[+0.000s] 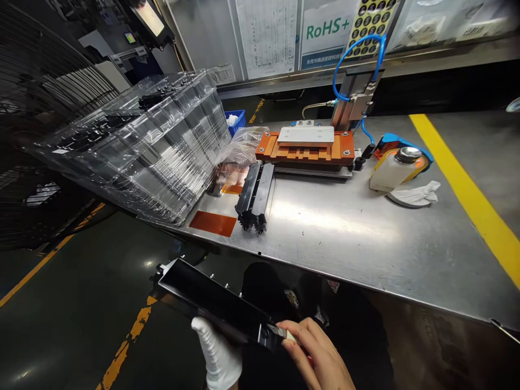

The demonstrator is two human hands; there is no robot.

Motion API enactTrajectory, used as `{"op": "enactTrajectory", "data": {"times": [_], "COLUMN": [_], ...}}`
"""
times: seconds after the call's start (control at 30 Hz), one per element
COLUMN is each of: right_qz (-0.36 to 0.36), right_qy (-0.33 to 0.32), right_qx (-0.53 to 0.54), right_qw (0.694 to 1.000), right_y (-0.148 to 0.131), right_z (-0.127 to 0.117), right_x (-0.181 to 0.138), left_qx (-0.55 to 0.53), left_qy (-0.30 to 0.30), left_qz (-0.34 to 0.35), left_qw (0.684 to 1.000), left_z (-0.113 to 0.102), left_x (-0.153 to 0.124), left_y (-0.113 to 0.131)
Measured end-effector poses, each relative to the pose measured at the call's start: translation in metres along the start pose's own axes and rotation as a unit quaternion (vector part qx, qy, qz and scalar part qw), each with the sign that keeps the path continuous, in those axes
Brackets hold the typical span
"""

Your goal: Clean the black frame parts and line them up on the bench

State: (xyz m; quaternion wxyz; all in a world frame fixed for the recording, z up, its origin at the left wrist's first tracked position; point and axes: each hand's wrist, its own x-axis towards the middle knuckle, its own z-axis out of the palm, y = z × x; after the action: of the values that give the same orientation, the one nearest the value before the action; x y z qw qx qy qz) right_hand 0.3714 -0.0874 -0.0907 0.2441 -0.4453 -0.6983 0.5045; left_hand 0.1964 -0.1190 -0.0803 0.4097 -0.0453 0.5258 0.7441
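Note:
My left hand (217,352), in a white glove, grips a long glossy black plastic part (203,298) from below, holding it off the bench edge above my lap. My bare right hand (320,357) pinches a small blade (278,330) whose tip touches the near end of that part. Two similar black parts (255,196) lie side by side on the steel bench (365,233), above and beyond my hands.
A tall stack of clear plastic trays (146,146) leans at the bench's left end. An orange fixture with a white plate (306,145) stands at the back, with a blue air hose (357,54). A white bottle (392,170) and cloth (418,193) lie to the right. Orange tape patch (213,223).

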Motion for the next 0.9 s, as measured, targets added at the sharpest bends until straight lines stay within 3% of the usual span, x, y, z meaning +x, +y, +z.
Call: {"op": "enactTrajectory", "data": {"times": [0.1,0.27,0.43,0.6,0.9], "right_qz": [0.004,-0.019,-0.071,-0.132,-0.173], "right_qy": [0.0,-0.024,-0.101,-0.098,-0.115], "right_qx": [0.009,0.017,-0.004,-0.09,-0.145], "right_qw": [1.0,0.999,0.992,0.982,0.967], "right_y": [0.003,0.006,0.008,0.003,-0.006], "right_z": [-0.002,-0.008,-0.029,-0.045,-0.041], "right_x": [0.003,0.005,0.007,0.005,0.009], "left_qx": [-0.03,-0.053,-0.065,-0.069,-0.077], "left_qy": [0.057,0.076,0.045,0.014,-0.02], "left_qz": [-0.001,-0.079,-0.104,-0.103,-0.141], "left_qw": [0.998,0.993,0.991,0.992,0.987], "left_z": [0.011,0.025,0.036,0.035,0.032], "left_x": [-0.004,-0.005,-0.005,-0.005,-0.008], "left_y": [0.003,0.006,0.011,0.013,0.015]}}
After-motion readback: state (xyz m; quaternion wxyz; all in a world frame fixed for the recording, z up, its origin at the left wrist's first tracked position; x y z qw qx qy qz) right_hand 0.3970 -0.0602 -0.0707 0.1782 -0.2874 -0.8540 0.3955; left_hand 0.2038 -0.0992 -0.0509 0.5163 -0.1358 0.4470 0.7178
